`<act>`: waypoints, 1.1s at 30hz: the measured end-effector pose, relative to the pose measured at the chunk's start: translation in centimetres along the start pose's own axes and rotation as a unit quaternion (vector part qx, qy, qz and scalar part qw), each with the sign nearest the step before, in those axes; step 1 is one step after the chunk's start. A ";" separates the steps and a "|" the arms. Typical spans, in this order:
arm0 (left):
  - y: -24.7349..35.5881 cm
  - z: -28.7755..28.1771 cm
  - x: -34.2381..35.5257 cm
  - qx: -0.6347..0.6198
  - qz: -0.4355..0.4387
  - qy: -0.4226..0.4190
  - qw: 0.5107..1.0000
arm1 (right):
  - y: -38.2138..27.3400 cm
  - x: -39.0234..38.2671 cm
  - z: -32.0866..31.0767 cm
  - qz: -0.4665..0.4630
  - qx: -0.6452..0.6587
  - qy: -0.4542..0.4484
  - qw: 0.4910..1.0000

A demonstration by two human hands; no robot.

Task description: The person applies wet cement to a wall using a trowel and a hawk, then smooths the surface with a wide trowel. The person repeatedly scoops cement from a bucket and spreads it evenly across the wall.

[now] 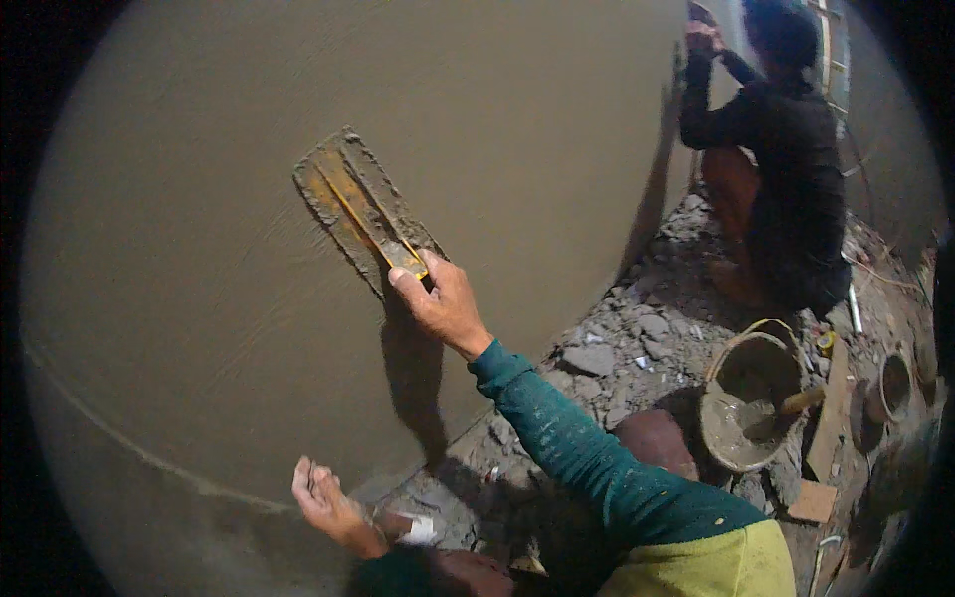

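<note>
My right hand (445, 306) grips the near end of a yellow plastering float (340, 204), its back and edges caked with wet mortar. The float lies tilted against a smooth, wet grey-brown plastered wall (189, 199), with its far end toward the upper left. Faint stroke lines run over the plaster near it. Lower down, my left hand (333, 509) is held near the foot of the wall, fingers loosely bent and partly apart, with nothing seen in them. Whether it touches the wall I cannot tell.
Broken rubble (589, 360) lies along the wall's foot. To my right stands a bucket (705, 438) with wet mortar and a tool handle (802, 400). Beyond it are a wooden plank (828, 423), a short board (814, 502) and a round container (894, 388). Another person (796, 189) crouches farther along, hands at the wall.
</note>
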State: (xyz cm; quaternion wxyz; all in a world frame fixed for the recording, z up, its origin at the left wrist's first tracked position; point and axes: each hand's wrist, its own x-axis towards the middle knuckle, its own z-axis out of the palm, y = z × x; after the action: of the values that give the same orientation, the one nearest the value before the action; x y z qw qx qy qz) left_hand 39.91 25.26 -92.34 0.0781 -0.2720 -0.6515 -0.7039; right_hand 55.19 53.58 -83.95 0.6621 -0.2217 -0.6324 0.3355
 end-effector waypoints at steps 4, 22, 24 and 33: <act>1.0 0.7 -0.6 0.024 -0.021 -0.019 0.999 | 5.1 4.2 -6.1 0.042 0.060 0.075 0.994; 4.9 5.2 -4.2 -0.018 -0.087 -0.279 0.956 | 17.8 -6.4 -28.6 0.252 -0.040 0.123 0.959; 4.9 7.4 -5.2 -0.006 -0.114 -0.423 0.899 | 15.0 -8.5 -27.4 0.226 -0.028 0.066 0.972; 6.5 21.1 -12.6 -0.238 -0.477 -0.564 0.631 | 1.5 -11.0 -22.9 -0.078 -0.324 -0.369 0.868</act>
State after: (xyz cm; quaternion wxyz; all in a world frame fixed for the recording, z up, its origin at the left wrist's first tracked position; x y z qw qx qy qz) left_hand 59.46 41.50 -92.72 -0.7182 -0.2766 -0.4177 -0.4829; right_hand 77.83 49.62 -94.98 0.2956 -0.2339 -0.9189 0.1167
